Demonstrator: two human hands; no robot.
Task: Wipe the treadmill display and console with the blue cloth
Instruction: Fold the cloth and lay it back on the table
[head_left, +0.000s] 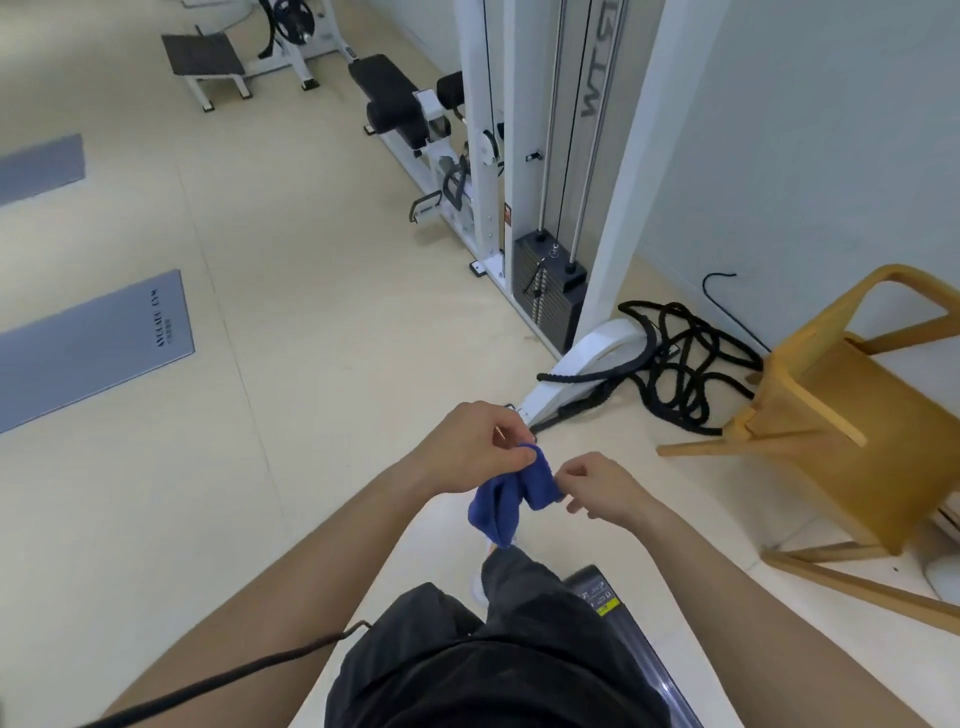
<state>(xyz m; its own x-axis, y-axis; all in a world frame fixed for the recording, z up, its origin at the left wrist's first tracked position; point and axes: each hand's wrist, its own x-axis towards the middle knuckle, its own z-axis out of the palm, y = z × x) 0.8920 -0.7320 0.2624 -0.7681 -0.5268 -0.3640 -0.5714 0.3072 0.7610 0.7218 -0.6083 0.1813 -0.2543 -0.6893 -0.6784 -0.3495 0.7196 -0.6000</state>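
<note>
The cable machine (597, 104) at upper centre carries lettering that reads "WTR" (partly cut off). The grey mat (93, 343) at left bears small print, not legible. At centre frame, the left hand (470, 447) pinches the top edge of the blue cloth (511, 493); the right hand (597, 486) grips its other corner, fingers curled. The cloth hangs folded between both hands above the floor (311, 364). Open floor lies to the left; a wooden chair (852, 415) stands at right.

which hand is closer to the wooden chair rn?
Right. The right hand pinches the blue cloth on the side facing the wooden chair; the left hand grips the cloth's top edge, farther from the chair.
</note>
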